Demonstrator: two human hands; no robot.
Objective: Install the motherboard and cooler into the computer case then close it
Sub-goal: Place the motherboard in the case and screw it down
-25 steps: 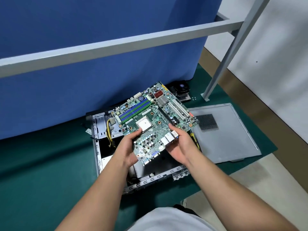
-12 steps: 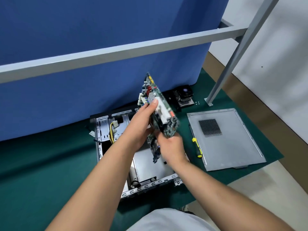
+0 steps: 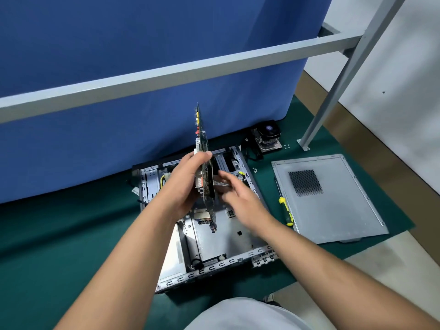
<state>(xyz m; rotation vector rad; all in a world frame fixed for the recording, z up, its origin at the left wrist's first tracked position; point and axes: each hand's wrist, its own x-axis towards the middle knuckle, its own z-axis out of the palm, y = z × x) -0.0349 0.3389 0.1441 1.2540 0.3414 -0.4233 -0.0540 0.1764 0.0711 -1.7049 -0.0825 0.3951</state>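
Note:
The green motherboard (image 3: 202,136) stands on edge, almost vertical, above the open grey computer case (image 3: 221,236). My left hand (image 3: 185,184) grips its left face near the middle. To the right of the board my right hand (image 3: 238,196) is blurred, fingers spread, holding nothing. The black cooler (image 3: 267,136) with its fan sits on the green mat behind the case, at the foot of the blue partition. The grey side panel (image 3: 333,206) lies flat to the right of the case.
A yellow-handled screwdriver (image 3: 284,208) lies between case and side panel. Small screws (image 3: 286,146) sit near the cooler. A grey metal rail (image 3: 166,75) crosses overhead and a slanted metal post (image 3: 333,96) stands at the right. The mat's edge runs along the right.
The motherboard has turned from face-up to standing on edge. My right hand has let go of it and moved off to the right; my left hand alone holds it.

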